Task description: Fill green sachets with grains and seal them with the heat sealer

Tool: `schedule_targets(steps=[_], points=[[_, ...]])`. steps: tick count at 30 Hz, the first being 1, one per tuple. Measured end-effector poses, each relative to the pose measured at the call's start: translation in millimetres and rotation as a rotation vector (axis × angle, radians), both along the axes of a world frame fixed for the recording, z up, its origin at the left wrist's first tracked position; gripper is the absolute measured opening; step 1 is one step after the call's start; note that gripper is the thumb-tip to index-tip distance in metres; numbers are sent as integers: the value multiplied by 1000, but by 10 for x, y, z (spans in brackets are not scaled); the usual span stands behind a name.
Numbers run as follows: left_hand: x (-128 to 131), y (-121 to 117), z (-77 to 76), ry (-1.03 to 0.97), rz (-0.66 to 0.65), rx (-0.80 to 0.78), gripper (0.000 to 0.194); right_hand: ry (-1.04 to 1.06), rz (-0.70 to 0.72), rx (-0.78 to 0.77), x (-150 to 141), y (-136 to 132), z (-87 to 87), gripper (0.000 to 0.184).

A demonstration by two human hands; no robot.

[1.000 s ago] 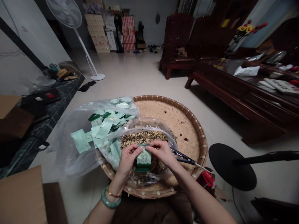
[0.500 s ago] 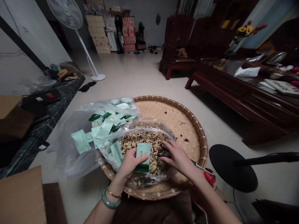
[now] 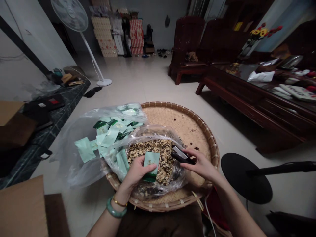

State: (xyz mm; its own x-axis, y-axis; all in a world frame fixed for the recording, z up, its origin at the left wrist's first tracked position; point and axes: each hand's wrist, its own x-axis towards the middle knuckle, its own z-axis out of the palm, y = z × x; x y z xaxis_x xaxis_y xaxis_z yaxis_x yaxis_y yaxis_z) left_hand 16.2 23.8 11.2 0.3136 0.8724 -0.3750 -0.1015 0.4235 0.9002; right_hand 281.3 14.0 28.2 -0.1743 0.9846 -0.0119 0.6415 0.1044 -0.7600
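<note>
My left hand (image 3: pixel 138 169) is closed on a pale green sachet (image 3: pixel 151 159) with a dark green lower edge, thumb across its front. My right hand (image 3: pixel 199 164) grips a black handheld bag sealer (image 3: pixel 182 156), whose two jaws stand apart and point left toward the sachet without touching it. Below both hands, a clear plastic bag (image 3: pixel 170 130) lies open, filled with a dark and cream flaky mix (image 3: pixel 149 144). More green sachets (image 3: pixel 122 159) stand at that bag's left side. Behind them, a larger clear bag (image 3: pixel 74 151) holds a heap of similar sachets (image 3: pixel 111 133).
The bags rest on a round woven bamboo tray (image 3: pixel 195 131) with dark crumbs on it. A black round stand base (image 3: pixel 247 177) is at the right, a cardboard box (image 3: pixel 24 207) at the lower left. A white fan (image 3: pixel 103 81) and a dark wooden table (image 3: pixel 247 95) stand farther off.
My right hand has shifted slightly right and turned, so the sealer's open jaws now show plainly. The sachet in my left hand has tilted slightly.
</note>
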Motion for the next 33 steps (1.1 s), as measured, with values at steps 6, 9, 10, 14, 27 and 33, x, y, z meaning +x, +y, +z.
schedule_targets(steps=[6, 9, 10, 14, 27, 33], points=[[139, 26, 58, 182, -174, 227, 22, 61, 206, -2, -376, 39, 410, 48], [180, 28, 97, 183, -199, 241, 22, 34, 233, -18, -515, 70, 457, 40], [185, 26, 105, 182, -193, 230, 23, 38, 229, -21, -537, 78, 456, 36], [191, 18, 125, 168, -159, 153, 26, 60, 206, 3, -556, 96, 435, 24], [184, 100, 162, 216, -207, 131, 26, 471, 98, -433, -364, 242, 260, 38], [151, 130, 138, 233, -198, 131, 26, 459, 21, -383, -244, 216, 259, 42]])
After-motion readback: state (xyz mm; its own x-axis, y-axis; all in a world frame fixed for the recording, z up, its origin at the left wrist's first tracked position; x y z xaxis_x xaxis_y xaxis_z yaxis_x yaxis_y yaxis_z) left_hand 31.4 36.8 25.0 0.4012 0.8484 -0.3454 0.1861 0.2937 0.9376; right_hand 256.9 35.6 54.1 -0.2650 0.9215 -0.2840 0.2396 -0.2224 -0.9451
